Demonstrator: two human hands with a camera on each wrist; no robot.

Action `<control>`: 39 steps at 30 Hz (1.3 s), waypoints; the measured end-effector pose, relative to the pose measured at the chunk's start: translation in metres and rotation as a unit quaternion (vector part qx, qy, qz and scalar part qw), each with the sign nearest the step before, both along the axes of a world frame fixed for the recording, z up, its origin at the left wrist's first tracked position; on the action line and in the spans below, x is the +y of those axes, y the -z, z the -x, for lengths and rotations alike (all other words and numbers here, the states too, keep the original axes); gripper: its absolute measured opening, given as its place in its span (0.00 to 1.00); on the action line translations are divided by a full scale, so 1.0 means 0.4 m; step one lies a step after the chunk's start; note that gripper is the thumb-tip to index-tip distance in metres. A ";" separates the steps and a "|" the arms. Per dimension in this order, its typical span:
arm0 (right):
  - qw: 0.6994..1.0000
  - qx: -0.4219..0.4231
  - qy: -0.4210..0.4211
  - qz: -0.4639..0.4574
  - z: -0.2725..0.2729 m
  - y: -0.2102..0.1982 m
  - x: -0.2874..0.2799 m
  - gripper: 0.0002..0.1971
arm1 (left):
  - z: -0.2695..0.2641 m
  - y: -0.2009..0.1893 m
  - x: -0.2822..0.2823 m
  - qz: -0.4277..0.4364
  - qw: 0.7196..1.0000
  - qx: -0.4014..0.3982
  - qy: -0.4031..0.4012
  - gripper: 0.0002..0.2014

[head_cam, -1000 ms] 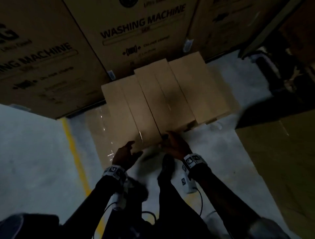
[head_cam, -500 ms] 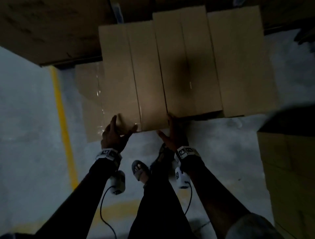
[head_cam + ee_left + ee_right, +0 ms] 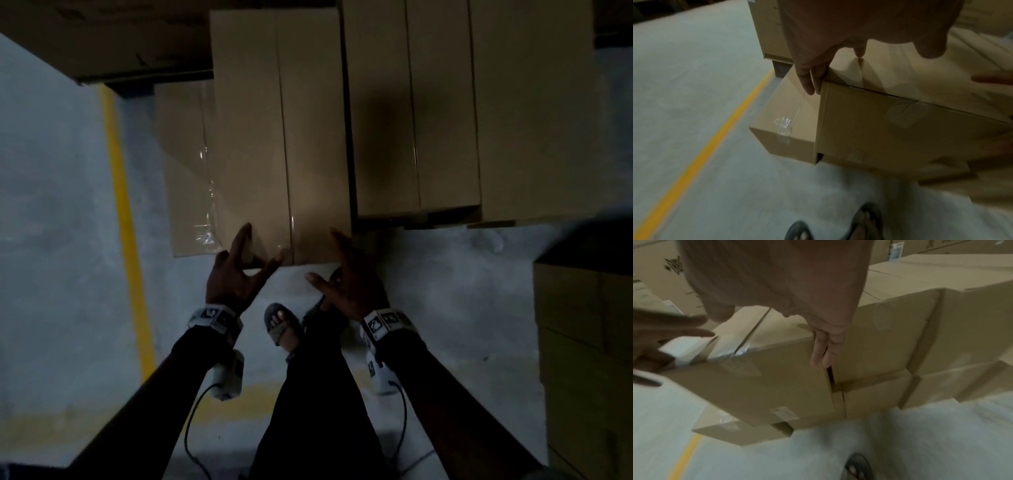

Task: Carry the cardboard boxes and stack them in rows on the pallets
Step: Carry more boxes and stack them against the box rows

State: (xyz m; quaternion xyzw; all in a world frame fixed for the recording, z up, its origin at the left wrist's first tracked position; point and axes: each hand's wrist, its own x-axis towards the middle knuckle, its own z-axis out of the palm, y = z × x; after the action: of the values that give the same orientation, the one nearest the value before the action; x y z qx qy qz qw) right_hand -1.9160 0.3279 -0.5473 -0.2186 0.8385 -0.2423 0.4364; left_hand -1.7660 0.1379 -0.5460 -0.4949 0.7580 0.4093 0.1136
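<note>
My left hand (image 3: 236,274) is at the near left corner of the top box (image 3: 281,137). Its fingers (image 3: 809,79) are straight and spread, lying down the box's left side, with the thumb on the top face near the tape seam. My right hand (image 3: 349,284) is at the near right corner. Its fingers (image 3: 822,350) are straight and reach down into the gap between this box and the next box (image 3: 414,109) in the row. Neither hand is curled round anything; both are flat against cardboard.

The top box sits on a lower box (image 3: 186,164), which juts out to the left and carries clear tape on its top. The top box overhangs the lower layer toward me. To its right, two more boxes stand in the same row, touching side by side. A yellow line (image 3: 125,212) runs along the grey floor (image 3: 51,205) to the left. One sandalled foot (image 3: 282,325) stands below the hands.
</note>
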 end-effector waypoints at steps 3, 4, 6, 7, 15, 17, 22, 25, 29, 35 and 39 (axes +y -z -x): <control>1.000 0.006 -0.001 -0.025 -0.022 -0.017 0.032 0.48 | -0.066 0.016 0.046 -0.018 1.000 -0.001 0.022 0.48; 0.999 0.009 -0.009 -0.035 -0.023 -0.025 0.040 0.48 | -0.083 0.025 0.058 -0.019 0.999 -0.005 0.030 0.49; 0.997 0.023 -0.044 -0.061 -0.013 -0.030 0.043 0.47 | -0.102 0.039 0.068 -0.016 0.999 -0.005 0.036 0.50; 0.995 0.032 -0.059 -0.078 -0.001 -0.025 0.038 0.47 | -0.103 0.046 0.063 -0.015 0.999 -0.001 0.039 0.50; 0.999 0.030 -0.023 -0.021 0.084 0.092 -0.089 0.45 | 0.001 0.108 -0.056 -0.002 0.998 -0.006 0.056 0.51; 0.998 0.050 -0.019 -0.021 0.086 0.097 -0.104 0.45 | 0.008 0.113 -0.064 0.012 0.997 -0.010 0.070 0.54; 0.997 0.080 -0.006 -0.019 0.070 0.046 -0.115 0.48 | 0.011 0.080 -0.060 0.080 0.993 -0.024 0.081 0.57; 0.997 0.075 0.019 -0.011 0.053 -0.020 -0.124 0.49 | 0.004 0.019 -0.065 0.123 0.989 -0.013 0.079 0.60; 0.997 0.059 0.049 0.012 0.033 -0.140 -0.133 0.51 | 0.009 -0.108 -0.096 0.149 0.986 -0.029 0.061 0.63; 0.995 0.064 0.053 0.049 0.002 -0.368 -0.162 0.53 | -0.028 -0.356 -0.131 0.186 0.981 -0.003 0.057 0.63; 0.986 0.160 -0.005 0.040 0.012 -0.577 -0.185 0.56 | -0.047 -0.552 -0.109 0.203 0.979 0.026 0.009 0.63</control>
State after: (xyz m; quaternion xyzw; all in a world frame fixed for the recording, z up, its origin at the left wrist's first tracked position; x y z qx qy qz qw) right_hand -1.9207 0.2537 -0.3166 -0.2761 0.8861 -0.2349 0.2888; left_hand -1.7473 0.0943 -0.3253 -0.4903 0.8323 0.2586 -0.0053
